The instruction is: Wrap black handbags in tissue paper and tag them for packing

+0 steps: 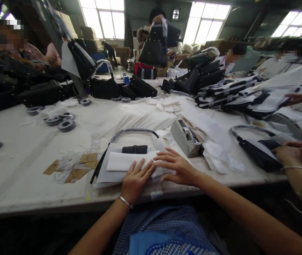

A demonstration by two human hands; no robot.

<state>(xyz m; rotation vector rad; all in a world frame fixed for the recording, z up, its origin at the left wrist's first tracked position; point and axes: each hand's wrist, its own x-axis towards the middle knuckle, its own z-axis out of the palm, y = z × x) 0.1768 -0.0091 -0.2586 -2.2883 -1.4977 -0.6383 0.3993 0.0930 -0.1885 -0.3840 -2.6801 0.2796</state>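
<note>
My left hand (136, 180) lies flat on the lower edge of a folded white sheet (121, 162), its fingers spread. Just right of it, my right hand (176, 166) is open, fingers apart, over the right end of the same sheet. Neither hand grips anything. Under the sheet is a larger white sheet (104, 177) on a black bag, whose wrapped handle (132, 131) arches toward the back. A small black rolled piece (134, 149) shows behind the folded sheet. How much of the bag lies underneath is hidden.
A grey tape dispenser (185, 138) stands right of the bag. Left are brown and white tags (78, 167) and grey rolls (66, 125). Black bags (108, 88) line the back of the white table (21, 152). Another person's hands (291, 156) touch a black bag (259, 154) at right.
</note>
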